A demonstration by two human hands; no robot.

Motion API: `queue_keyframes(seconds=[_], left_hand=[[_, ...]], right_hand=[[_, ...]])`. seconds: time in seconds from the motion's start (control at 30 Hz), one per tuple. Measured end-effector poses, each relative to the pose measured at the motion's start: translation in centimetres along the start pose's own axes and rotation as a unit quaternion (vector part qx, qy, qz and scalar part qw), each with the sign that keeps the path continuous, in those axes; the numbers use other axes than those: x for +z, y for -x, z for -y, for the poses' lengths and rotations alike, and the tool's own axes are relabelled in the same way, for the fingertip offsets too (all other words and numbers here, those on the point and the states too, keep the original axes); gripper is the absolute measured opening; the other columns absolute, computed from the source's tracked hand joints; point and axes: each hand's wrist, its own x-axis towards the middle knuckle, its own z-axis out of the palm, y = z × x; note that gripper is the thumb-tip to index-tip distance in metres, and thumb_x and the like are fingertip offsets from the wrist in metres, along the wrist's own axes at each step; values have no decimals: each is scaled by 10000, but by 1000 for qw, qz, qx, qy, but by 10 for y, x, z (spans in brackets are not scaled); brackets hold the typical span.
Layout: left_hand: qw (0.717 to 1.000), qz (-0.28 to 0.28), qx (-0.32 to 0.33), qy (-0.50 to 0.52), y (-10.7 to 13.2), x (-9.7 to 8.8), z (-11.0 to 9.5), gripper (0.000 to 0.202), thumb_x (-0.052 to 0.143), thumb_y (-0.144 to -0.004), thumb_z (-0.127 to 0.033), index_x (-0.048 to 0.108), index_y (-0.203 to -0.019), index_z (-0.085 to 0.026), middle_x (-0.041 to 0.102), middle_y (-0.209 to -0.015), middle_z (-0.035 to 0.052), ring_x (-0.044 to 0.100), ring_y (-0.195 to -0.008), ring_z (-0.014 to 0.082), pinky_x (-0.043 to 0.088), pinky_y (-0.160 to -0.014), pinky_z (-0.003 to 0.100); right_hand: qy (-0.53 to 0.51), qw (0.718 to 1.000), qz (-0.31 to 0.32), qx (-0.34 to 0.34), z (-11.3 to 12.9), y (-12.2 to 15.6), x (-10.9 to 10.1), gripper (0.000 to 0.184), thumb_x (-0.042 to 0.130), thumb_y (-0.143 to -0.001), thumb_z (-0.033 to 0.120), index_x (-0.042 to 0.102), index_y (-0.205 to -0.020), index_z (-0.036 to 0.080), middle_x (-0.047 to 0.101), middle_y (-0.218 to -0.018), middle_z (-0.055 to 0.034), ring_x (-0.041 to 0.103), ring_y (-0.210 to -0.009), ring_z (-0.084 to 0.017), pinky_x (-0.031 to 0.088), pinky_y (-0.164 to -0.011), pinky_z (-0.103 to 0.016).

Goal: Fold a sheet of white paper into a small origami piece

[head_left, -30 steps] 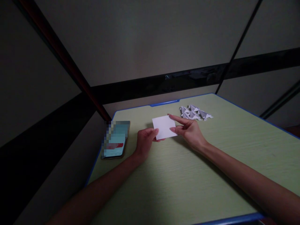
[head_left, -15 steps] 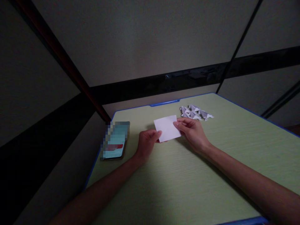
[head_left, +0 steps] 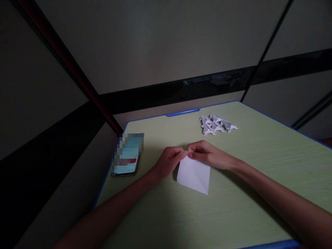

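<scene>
A white sheet of paper (head_left: 194,175) hangs down toward me from both hands, its lower corner pointing to the near right. A faint diagonal crease runs across it. My left hand (head_left: 169,160) pinches its far edge between thumb and fingers. Right beside that grip, my right hand (head_left: 209,154) pinches the same edge, the two thumb tips almost touching. The fingers behind the paper are partly hidden.
Several folded white paper figures (head_left: 215,125) lie grouped at the back right of the light green table (head_left: 246,207). A phone (head_left: 127,157) with a lit, partly blurred screen lies at the left edge. A pale panelled wall (head_left: 166,45) stands behind.
The paper has turned and come nearer to me, now hanging below the hands. Both hands have drawn together at its far edge; before, they held it at opposite sides.
</scene>
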Motion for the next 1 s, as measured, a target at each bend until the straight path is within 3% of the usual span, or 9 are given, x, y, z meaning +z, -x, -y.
queue_keyframes(seconds=[0.13, 0.3, 0.47, 0.6, 0.7, 0.8, 0.9, 1.0], left_hand=[[998, -52, 22, -17, 2, -2, 0, 310, 440, -708, -321, 359, -459, -156, 288, -460, -54, 270, -454, 64, 194, -437, 211], [990, -131, 36, -25, 1, -5, 1, 302, 450, -707, -310, 357, -462, -160, 289, -460, -52, 270, -462, 71, 203, -438, 210], [982, -180, 41, -29, 2, -3, 1, 296, 450, -703, -302, 364, -459, -158, 297, -461, -49, 276, -469, 73, 217, -443, 206], [972, -231, 40, -14, 1, -5, 3, 295, 447, -705, -293, 344, -462, -161, 288, -466, -48, 270, -475, 73, 218, -441, 202], [962, -269, 42, 8, 0, -7, 5, 300, 448, -712, -297, 320, -476, -164, 273, -481, -50, 259, -481, 69, 213, -440, 198], [969, -243, 36, 5, -1, -4, 5, 297, 449, -718, -304, 350, -479, -157, 284, -481, -48, 267, -485, 69, 216, -440, 196], [984, -172, 34, -4, 0, 1, 4, 295, 449, -722, -304, 387, -479, -148, 302, -473, -45, 283, -483, 69, 225, -446, 196], [995, -92, 28, -9, 2, 4, 4, 257, 450, -723, -290, 442, -515, -140, 347, -486, -40, 318, -485, 69, 241, -452, 195]], right_hand=[[-10, 1000, 19, -14, -1, 0, -10, 150, 450, -721, 219, 469, -603, 129, 411, -510, 38, 363, -455, -57, 254, -424, -194], [4, 1000, 8, -11, -6, 4, -30, 167, 463, -712, 217, 460, -561, 146, 385, -433, 61, 330, -408, -53, 238, -414, -205], [-8, 1000, -7, -12, -10, 4, -36, 144, 473, -692, 204, 466, -560, 148, 398, -419, 58, 333, -393, -53, 231, -414, -213], [-60, 994, -93, -17, -16, 2, -36, 134, 467, -686, 203, 481, -566, 145, 446, -459, 31, 385, -425, -68, 276, -442, -226], [-114, 984, -135, -34, -18, -1, -29, 150, 451, -726, 265, 508, -666, 141, 533, -623, -16, 458, -518, -87, 328, -502, -241], [-92, 990, -101, -25, -15, -3, -18, 212, 470, -739, 334, 509, -670, 137, 472, -564, 12, 420, -502, -79, 297, -480, -226], [-52, 992, -110, -30, -13, -4, -9, 262, 474, -741, 344, 467, -580, 137, 390, -507, 36, 334, -451, -59, 239, -431, -214], [-1, 997, -73, -37, -11, -2, -6, 276, 456, -756, 342, 448, -569, 140, 359, -506, 40, 317, -452, -58, 223, -416, -204]])
